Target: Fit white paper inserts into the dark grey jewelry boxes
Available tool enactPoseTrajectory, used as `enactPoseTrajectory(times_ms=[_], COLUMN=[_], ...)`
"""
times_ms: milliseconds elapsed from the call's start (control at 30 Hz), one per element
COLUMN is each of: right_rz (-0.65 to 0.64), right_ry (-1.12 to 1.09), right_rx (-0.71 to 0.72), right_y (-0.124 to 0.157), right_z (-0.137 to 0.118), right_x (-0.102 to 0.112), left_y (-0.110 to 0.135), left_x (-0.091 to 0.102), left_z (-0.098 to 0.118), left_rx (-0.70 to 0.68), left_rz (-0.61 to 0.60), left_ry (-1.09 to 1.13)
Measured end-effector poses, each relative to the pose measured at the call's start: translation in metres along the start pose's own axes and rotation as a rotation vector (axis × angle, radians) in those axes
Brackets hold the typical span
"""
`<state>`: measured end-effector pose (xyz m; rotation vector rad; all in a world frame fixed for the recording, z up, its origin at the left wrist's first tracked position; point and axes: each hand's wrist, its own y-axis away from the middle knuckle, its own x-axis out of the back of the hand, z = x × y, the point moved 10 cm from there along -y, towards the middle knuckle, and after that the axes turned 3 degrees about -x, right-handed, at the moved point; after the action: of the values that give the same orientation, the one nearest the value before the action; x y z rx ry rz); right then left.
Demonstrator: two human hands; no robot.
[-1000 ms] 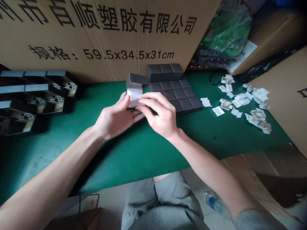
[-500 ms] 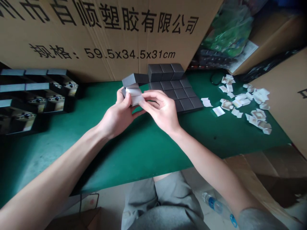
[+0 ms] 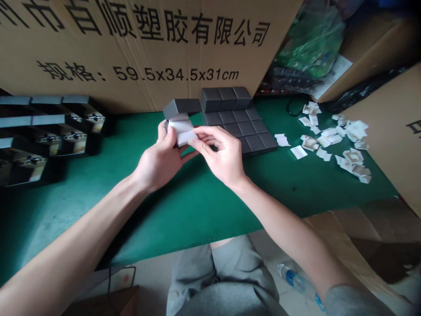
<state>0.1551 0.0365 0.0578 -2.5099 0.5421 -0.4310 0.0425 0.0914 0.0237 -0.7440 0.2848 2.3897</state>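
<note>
Over the middle of the table I have a small black hinged box (image 3: 183, 106) with its lid raised. My left hand (image 3: 158, 159) wraps round its lower part, thumb along the front. White lining pieces (image 3: 182, 127) show in the opening. My right hand (image 3: 225, 156) pinches the right edge of the white piece between thumb and fingers; I cannot tell whether that piece is loose from the box. Just behind my right hand stand several closed black boxes (image 3: 241, 116) in tidy rows, some stacked higher at the back.
On the left are rows of open black boxes (image 3: 72, 142). Crumpled white paper pieces (image 3: 329, 136) lie scattered on the right of the green table (image 3: 197, 210). A large printed carton (image 3: 138, 52) walls off the back. A plastic bottle (image 3: 296, 280) lies below the table edge.
The raised lid and the white piece sit slightly further left and face me a little more. Both hands keep the same grip. The whole view has shifted slightly.
</note>
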Motion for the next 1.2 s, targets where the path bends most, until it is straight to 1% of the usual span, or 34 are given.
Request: enactPoseTrajectory(times_ms=[167,267,333,467,567,733,867,967,1133,1200], right_rz=[-0.032,-0.038,-0.028,0.001,0.015,-0.010,-0.053,-0.058,-0.083,-0.094], right_ry=[0.001,0.047,0.134,0.307,0.383,0.467,0.508,0.523,0.526,0.546], right_rx=[-0.052,-0.025,0.040,0.238,0.301,0.322,0.326,0.349,0.336,0.368], right_y=[0.001,0.002,0.002,0.005,0.008,0.009,0.008,0.008,0.005,0.005], right_z=[0.005,0.001,-0.006,-0.026,-0.032,-0.026,-0.018,-0.019,-0.021,-0.024], right_x=[-0.005,-0.005,-0.003,-0.001,-0.001,-0.003,-0.005,-0.006,-0.006,-0.006], left_y=[0.000,0.001,0.001,0.001,0.000,-0.001,-0.003,-0.004,-0.005,-0.004], left_x=[-0.001,0.000,0.001,0.002,0.002,0.005,0.009,0.012,0.013,0.013], left_z=[0.005,0.003,0.001,-0.001,-0.003,-0.006,-0.014,-0.016,-0.016,-0.015], left_rx=[-0.037,-0.029,-0.010,0.021,0.047,0.037,0.068,0.078,0.083,0.093], left_rz=[-0.010,-0.019,-0.020,-0.022,-0.027,-0.029,-0.026,-0.024,-0.037,-0.033], left_ry=[-0.018,-0.005,0.003,-0.008,-0.043,-0.055,-0.046,-0.050,-0.078,-0.098])
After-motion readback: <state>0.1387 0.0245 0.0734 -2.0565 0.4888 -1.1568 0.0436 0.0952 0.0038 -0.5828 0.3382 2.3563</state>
